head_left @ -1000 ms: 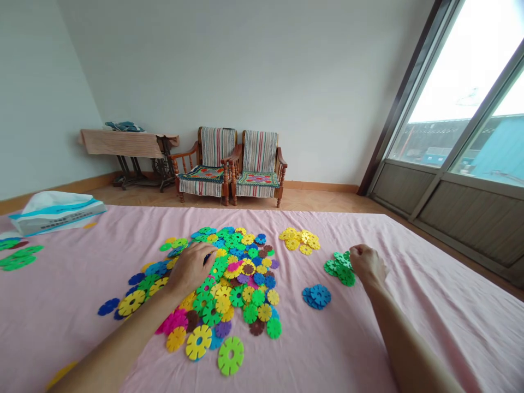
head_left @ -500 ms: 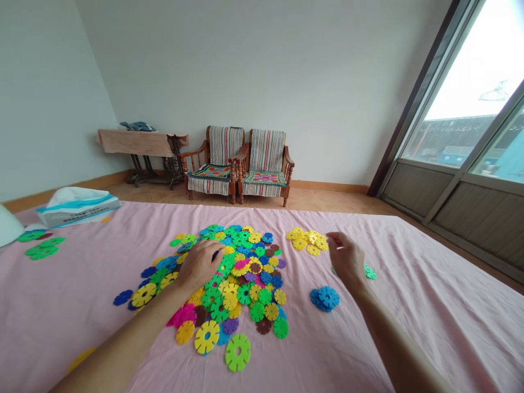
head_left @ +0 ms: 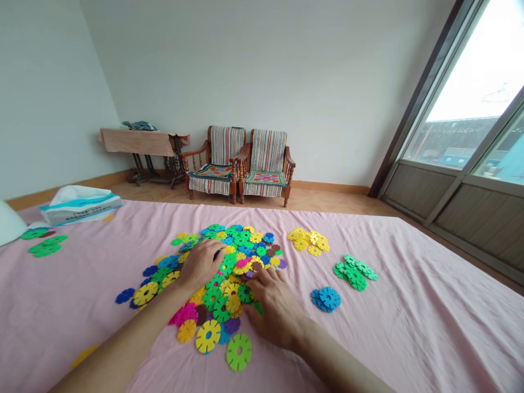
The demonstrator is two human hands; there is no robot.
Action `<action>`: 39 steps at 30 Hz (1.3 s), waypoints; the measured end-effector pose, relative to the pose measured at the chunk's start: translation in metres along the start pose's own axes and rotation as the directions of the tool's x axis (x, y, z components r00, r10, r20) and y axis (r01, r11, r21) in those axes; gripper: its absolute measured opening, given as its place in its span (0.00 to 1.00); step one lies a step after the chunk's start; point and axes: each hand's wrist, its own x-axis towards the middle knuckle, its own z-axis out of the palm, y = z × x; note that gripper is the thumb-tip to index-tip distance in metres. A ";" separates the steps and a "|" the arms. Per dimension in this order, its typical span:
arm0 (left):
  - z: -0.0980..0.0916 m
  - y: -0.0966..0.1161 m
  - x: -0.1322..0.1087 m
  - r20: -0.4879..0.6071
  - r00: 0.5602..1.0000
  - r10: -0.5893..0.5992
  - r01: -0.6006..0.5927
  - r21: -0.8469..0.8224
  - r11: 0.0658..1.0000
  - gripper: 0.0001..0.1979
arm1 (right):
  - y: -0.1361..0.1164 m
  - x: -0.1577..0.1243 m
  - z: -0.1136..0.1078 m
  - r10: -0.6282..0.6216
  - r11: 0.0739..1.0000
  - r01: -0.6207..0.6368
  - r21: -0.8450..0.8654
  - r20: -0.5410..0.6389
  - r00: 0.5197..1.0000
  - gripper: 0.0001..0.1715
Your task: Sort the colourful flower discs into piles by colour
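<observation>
Slotted plastic discs (head_left: 231,289) are heaped on pink cloth (head_left: 409,305) under the right hand (head_left: 276,305), fingers half-spread, and left hand (head_left: 200,265), fingers curled; any hold cannot be told. Discs are best pinched singly.

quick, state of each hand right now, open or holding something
Left hand: curled over the pile of discs; whether it holds one cannot be told.
Right hand: open over the pile, nothing visibly held.

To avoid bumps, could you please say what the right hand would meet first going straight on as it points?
Probably the mixed pile of discs, just ahead of the right hand; whether it already touches them is unclear.
</observation>
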 end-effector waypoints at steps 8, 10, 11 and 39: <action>0.002 -0.003 0.000 0.020 1.000 0.008 -0.008 0.014 1.000 0.14 | -0.003 0.004 0.022 -0.122 0.974 0.097 -0.203 -0.114 0.986 0.06; 0.002 -0.004 0.000 0.023 1.000 0.007 -0.008 0.017 1.000 0.14 | -0.003 0.004 0.022 -0.147 0.977 0.115 -0.180 -0.173 0.974 0.08; 0.003 -0.005 0.000 0.021 1.000 0.008 -0.008 0.019 1.000 0.15 | -0.003 0.004 0.021 -0.133 0.984 0.104 -0.142 -0.211 0.968 0.09; 0.003 -0.007 0.000 0.010 1.000 0.026 -0.026 0.023 0.999 0.14 | 0.209 -0.071 -0.086 0.783 0.421 -0.900 0.114 -0.547 0.297 0.20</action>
